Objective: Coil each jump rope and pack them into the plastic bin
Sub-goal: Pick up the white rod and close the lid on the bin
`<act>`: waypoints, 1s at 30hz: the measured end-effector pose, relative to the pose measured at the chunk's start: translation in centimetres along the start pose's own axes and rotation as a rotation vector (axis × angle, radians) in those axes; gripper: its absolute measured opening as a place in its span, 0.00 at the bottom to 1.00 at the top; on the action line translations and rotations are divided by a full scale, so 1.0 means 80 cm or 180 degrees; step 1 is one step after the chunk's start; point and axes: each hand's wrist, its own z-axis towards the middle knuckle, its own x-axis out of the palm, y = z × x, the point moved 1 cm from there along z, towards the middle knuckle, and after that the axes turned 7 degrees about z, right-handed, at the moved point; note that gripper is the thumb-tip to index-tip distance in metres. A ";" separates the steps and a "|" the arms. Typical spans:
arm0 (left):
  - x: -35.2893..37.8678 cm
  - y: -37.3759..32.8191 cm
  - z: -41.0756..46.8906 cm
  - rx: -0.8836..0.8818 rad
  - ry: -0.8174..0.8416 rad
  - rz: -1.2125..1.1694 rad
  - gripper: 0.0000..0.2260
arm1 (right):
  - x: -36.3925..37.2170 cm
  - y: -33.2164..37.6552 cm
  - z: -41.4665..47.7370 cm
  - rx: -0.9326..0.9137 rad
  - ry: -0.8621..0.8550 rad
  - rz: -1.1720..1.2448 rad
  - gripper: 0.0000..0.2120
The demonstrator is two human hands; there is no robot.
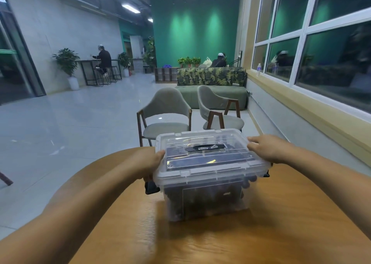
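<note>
The bin [206,193] sits on the table [241,239] directly between the two hands, its long axis running left to right, so each short end faces one palm. The left hand [154,163] is wrapped round the left end of the lid [204,153], thumb on top at the rim and fingers curled under the lip just above the black latch [151,187]; the right hand [267,148] lies flat over the far right corner, fingers pressed on the lid's edge, and whether any curl beneath it I cannot tell. Both hands are closed on the bin rather than spread free, and neither is clearly nearer; it is held evenly from both ends. Dark contents, probably the coiled ropes [200,201], fill the clear body below the lid, though single ropes cannot be made out. The lid seems seated, so packing looks done, and the next move likely turns on pressing down or snapping the end latches, which lie just under each grip. A dark strip [206,147] sits at the lid's centre; no brand, label or writing is readable anywhere on the bin.
</note>
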 end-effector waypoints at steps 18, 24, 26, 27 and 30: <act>0.028 0.011 0.013 -0.0380 0.0152 -0.1565 0.20 | 0.032 -0.012 0.013 -0.0021 -0.0142 0.0724 0.20; 0.016 -0.006 0.023 -0.0556 0.0149 -0.1287 0.22 | 0.034 -0.009 0.009 0.0014 -0.0232 0.0059 0.14; 0.015 -0.018 0.033 -0.0232 0.0074 -0.0765 0.26 | 0.036 -0.003 0.007 0.0039 -0.0188 -0.0373 0.14; 0.016 -0.022 0.039 -0.0014 0.0032 -0.0536 0.28 | 0.038 -0.002 0.006 -0.0007 -0.0192 -0.0553 0.15; 0.016 -0.022 0.049 0.0410 -0.0251 0.0002 0.28 | 0.041 -0.008 0.016 -0.0170 -0.0247 -0.0561 0.24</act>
